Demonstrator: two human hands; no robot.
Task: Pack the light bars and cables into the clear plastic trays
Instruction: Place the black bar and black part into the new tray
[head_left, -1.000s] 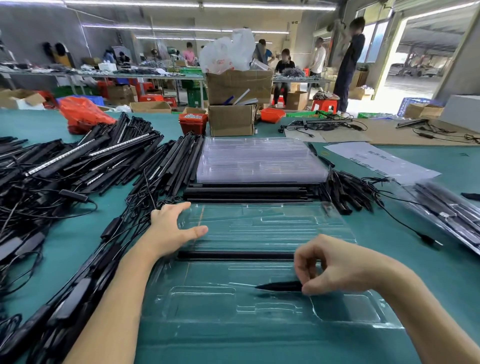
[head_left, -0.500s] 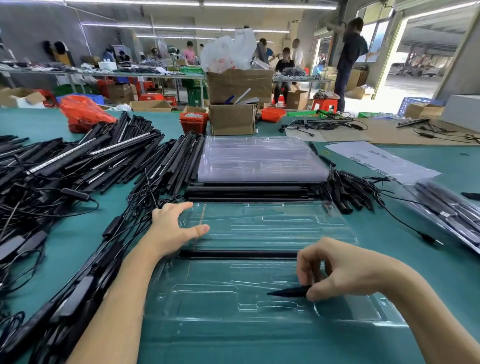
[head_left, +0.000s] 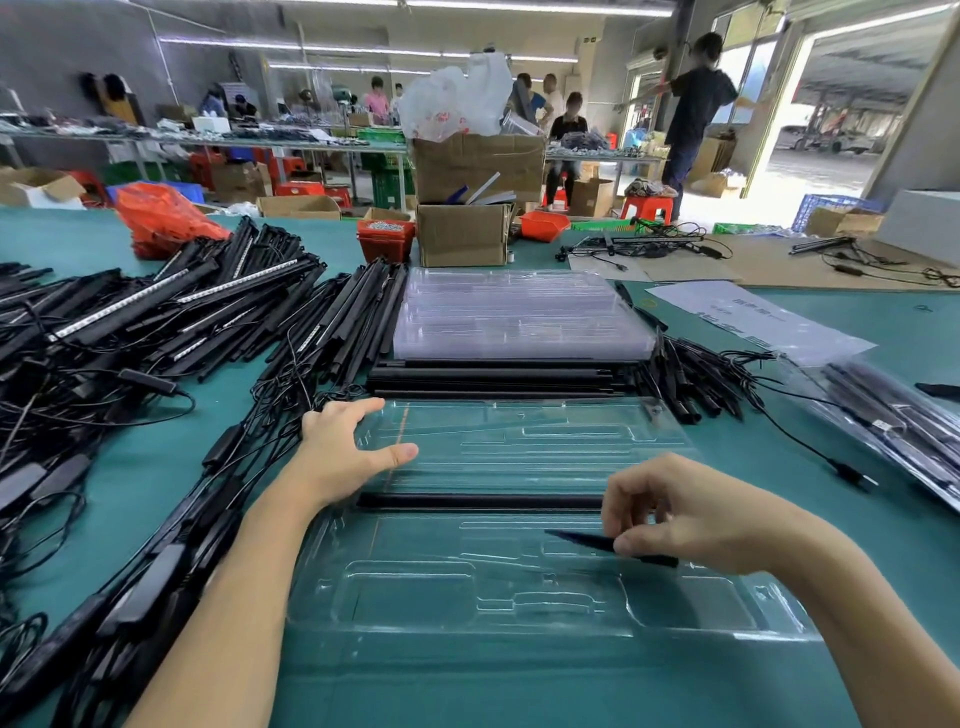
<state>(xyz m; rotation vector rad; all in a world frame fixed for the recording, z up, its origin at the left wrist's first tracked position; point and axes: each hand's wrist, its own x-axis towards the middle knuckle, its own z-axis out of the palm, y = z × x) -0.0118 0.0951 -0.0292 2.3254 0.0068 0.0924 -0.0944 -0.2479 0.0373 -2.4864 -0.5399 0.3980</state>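
Over the clear tray (head_left: 467, 597), right hand (head_left: 691, 525) pinches 1 slim black piece (head_left: 582, 540), probably stiff and light; left hand (head_left: 343, 452), fingers relaxed, steadies the flimsy rim.

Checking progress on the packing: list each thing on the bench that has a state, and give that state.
Open tray: unfolded flat, mostly unfilled.
Light bar: lying across the tray's middle.
Small black piece: pinched over the tray's near half.
Right hand: fingers pinch the small black piece.
Left hand: fingers straight, resting on the tray's left edge.
Stack of trays: empty, nested.
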